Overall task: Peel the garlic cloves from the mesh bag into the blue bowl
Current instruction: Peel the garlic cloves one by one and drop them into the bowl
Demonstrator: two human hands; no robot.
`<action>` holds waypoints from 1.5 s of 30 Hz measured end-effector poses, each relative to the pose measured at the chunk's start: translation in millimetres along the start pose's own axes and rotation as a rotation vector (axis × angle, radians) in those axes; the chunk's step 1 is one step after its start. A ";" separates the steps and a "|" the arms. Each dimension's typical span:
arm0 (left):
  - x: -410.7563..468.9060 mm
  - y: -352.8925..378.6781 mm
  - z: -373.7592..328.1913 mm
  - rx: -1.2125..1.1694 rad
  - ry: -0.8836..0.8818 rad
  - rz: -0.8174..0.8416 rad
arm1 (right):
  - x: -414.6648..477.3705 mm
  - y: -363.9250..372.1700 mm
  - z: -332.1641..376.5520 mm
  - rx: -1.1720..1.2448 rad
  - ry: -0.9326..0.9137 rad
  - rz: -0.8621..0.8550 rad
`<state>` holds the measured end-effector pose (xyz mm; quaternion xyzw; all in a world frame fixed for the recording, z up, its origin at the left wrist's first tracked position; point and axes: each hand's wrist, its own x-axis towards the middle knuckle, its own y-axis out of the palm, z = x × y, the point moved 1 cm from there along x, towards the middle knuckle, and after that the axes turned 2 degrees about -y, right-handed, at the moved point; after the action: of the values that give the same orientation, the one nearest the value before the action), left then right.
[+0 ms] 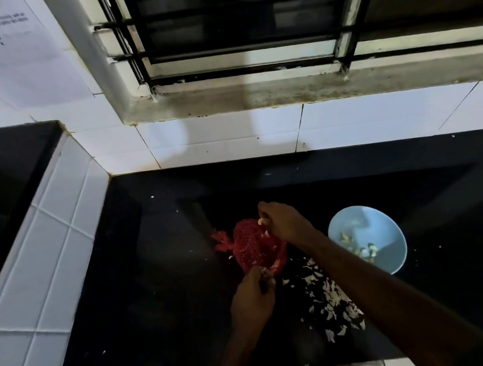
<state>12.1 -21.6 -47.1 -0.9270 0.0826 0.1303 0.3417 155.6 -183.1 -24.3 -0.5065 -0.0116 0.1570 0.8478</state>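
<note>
A red mesh bag [250, 244] lies on the black counter [162, 290], its mouth turned toward me. My left hand [252, 301] pinches the near rim of the bag. My right hand [284, 223] is at the bag's far right rim, with its fingers curled round a pale garlic clove [261, 221]. The blue bowl [369, 240] stands to the right of the bag, behind my right forearm, and holds several peeled cloves along its near side.
A heap of white garlic skins [331, 298] lies on the counter between the bag and the bowl, under my right forearm. A white tiled ledge [47, 245] rises on the left. A tiled wall and a barred window [240, 24] stand behind the counter.
</note>
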 end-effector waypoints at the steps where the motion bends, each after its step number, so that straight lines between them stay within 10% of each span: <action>1: 0.8 0.1 0.9 -0.002 -0.002 0.002 | -1.0 -3.7 -0.1 -0.010 0.004 -0.009; 11: -4.9 0.4 -17.7 -0.320 -0.094 0.011 | -81.7 -26.9 10.2 0.147 0.062 -0.081; 20: -17.2 51.4 -24.7 -0.284 -0.068 0.347 | -189.4 35.6 -19.5 0.378 0.119 -0.150; 36: -32.9 53.1 -14.4 0.110 0.022 0.106 | -202.7 38.5 -39.2 0.521 0.279 -0.129; 45: -28.4 61.4 -26.8 -0.074 0.100 0.018 | -207.8 28.5 -35.4 0.631 0.217 -0.191</action>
<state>-24.8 -83.6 -56.6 -0.9436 0.1031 0.0899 0.3016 -42.8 -258.6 -37.1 -0.2299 0.0802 0.0181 0.9697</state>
